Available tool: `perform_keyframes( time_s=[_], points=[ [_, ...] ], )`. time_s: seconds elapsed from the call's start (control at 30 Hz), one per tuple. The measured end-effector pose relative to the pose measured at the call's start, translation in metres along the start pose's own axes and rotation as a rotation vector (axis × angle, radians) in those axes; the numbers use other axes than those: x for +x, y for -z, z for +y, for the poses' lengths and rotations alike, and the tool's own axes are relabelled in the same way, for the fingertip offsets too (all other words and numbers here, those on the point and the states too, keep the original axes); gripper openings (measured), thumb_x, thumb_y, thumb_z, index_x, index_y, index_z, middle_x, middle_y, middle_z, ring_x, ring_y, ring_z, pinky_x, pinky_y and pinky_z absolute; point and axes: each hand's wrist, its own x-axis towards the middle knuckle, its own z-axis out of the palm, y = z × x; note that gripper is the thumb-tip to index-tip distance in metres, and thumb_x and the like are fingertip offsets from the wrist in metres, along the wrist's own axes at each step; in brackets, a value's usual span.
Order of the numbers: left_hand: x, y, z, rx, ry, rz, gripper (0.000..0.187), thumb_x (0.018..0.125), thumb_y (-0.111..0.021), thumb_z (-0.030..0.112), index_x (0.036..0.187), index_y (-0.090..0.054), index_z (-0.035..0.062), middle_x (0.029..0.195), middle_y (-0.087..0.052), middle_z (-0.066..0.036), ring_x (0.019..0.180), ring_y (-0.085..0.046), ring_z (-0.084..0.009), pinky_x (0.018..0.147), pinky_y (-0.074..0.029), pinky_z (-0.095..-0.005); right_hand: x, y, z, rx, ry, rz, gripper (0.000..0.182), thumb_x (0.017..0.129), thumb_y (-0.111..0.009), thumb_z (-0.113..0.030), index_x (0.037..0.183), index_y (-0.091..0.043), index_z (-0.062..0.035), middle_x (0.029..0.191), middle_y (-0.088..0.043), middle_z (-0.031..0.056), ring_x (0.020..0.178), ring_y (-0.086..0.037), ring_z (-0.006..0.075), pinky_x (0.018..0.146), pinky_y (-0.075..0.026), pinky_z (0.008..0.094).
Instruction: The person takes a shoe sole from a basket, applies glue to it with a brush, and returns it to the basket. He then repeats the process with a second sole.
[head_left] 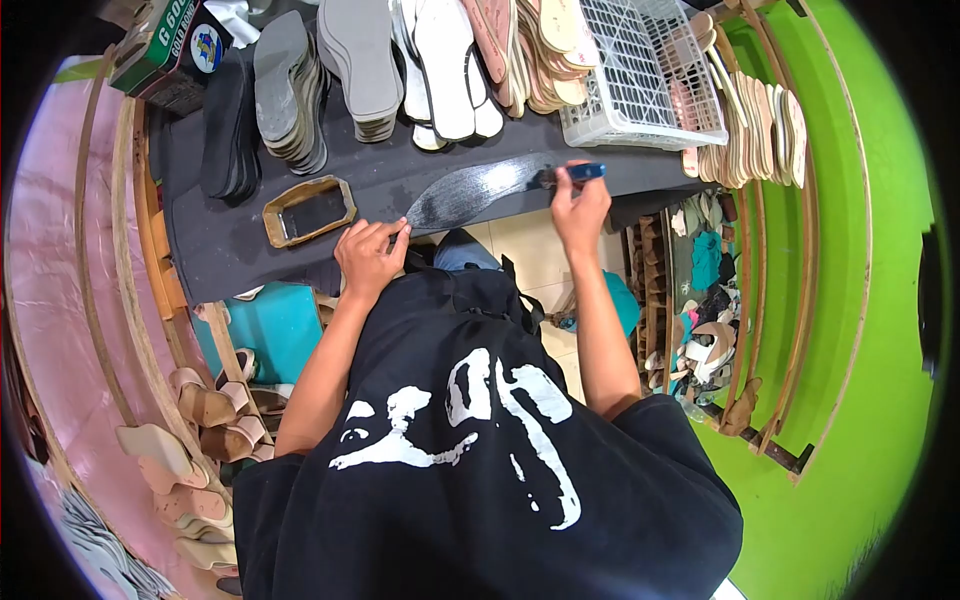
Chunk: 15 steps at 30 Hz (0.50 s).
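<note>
A black shoe insole [465, 192] lies on the dark work table, its upper surface wet and shiny over much of its length. My left hand [370, 258] is at its left end, thumb and forefinger pressed on the tip. In my right hand [582, 212] is a brush with a blue handle [590, 171]. The dark bristles [546, 178] touch the insole's right end. Left of the insole stands an open, brown-crusted glue tray [308, 211], nearest to my left hand.
Stacks of black [231, 130], grey [362, 70], white [443, 75] and tan insoles [552, 60] line the table's back. A white plastic crate [640, 115] and a green can [172, 50] stand there too. Wooden racks [810, 250] flank both sides.
</note>
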Motion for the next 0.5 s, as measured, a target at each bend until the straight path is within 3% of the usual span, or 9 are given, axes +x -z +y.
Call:
perform_keyframes(
  time_s=[0.1, 0.13, 0.23, 0.27, 0.33, 0.43, 0.5],
  points=[
    [-0.001, 0.002, 0.002, 0.011, 0.015, 0.0, 0.009, 0.083, -0.09, 0.02, 0.091, -0.087, 0.0167, 0.06, -0.06, 0.002, 0.059, -0.055, -0.0194, 0.06, -0.043, -0.0352, 0.005, -0.004, -0.003, -0.075, -0.02, -0.051, 0.011, 0.099, -0.074, -0.005, 0.105, -0.067, 0.0008, 0.09, -0.069, 0.0171, 0.076, -0.07, 0.0349, 0.07, -0.055, 0.0439],
    [0.001, 0.002, 0.003, 0.019, 0.014, -0.001, 0.009, 0.083, -0.09, 0.02, 0.091, -0.087, 0.0167, 0.06, -0.06, 0.002, 0.059, -0.055, -0.0195, 0.06, -0.043, -0.0351, 0.001, -0.011, -0.001, -0.181, 0.166, -0.092, 0.016, 0.092, -0.074, -0.002, 0.105, -0.065, -0.0006, 0.093, -0.067, 0.0186, 0.084, -0.067, 0.0398, 0.075, -0.054, 0.0488],
    [0.001, 0.002, 0.004, 0.04, 0.007, 0.007, 0.009, 0.083, -0.09, 0.02, 0.091, -0.087, 0.0168, 0.06, -0.06, 0.002, 0.059, -0.055, -0.0198, 0.06, -0.043, -0.0351, -0.026, -0.039, -0.053, -0.143, 0.301, -0.217, 0.026, 0.08, -0.072, 0.001, 0.105, -0.064, -0.0023, 0.097, -0.066, 0.0179, 0.091, -0.064, 0.0407, 0.079, -0.054, 0.0512],
    [0.001, 0.002, 0.003, 0.037, 0.004, 0.006, 0.009, 0.083, -0.09, 0.02, 0.091, -0.087, 0.0168, 0.06, -0.06, 0.002, 0.059, -0.055, -0.0198, 0.06, -0.043, -0.0351, -0.035, -0.049, -0.076, -0.042, 0.323, -0.25, 0.02, 0.087, -0.077, 0.0, 0.102, -0.064, -0.0013, 0.09, -0.064, 0.0174, 0.086, -0.065, 0.0406, 0.076, -0.053, 0.0493],
    [0.001, 0.003, 0.002, 0.027, -0.03, -0.005, 0.011, 0.083, -0.091, 0.016, 0.093, -0.087, 0.0141, 0.065, -0.066, 0.001, 0.058, -0.053, -0.0187, 0.059, -0.043, -0.0349, -0.051, -0.067, -0.103, 0.085, 0.352, -0.372, 0.021, 0.085, -0.079, -0.001, 0.1, -0.064, -0.0013, 0.091, -0.065, 0.017, 0.085, -0.066, 0.039, 0.077, -0.054, 0.048],
    [0.0, 0.0, -0.003, -0.002, -0.065, 0.023, 0.012, 0.083, -0.09, 0.016, 0.095, -0.087, 0.0153, 0.065, -0.066, 0.001, 0.058, -0.054, -0.0187, 0.059, -0.044, -0.0346, -0.056, -0.085, -0.114, 0.222, 0.091, -0.397, 0.013, 0.092, -0.078, -0.003, 0.099, -0.067, 0.0025, 0.087, -0.071, 0.0165, 0.077, -0.074, 0.0341, 0.07, -0.058, 0.0413],
    [-0.001, 0.001, -0.002, 0.012, -0.045, 0.023, 0.011, 0.083, -0.089, 0.018, 0.094, -0.087, 0.0166, 0.064, -0.063, 0.002, 0.059, -0.054, -0.0194, 0.059, -0.044, -0.0352, -0.052, -0.084, -0.114, 0.358, -0.169, -0.397, 0.015, 0.095, -0.076, -0.008, 0.1, -0.068, 0.0037, 0.085, -0.072, 0.0186, 0.073, -0.075, 0.034, 0.067, -0.059, 0.0424]
  ],
)
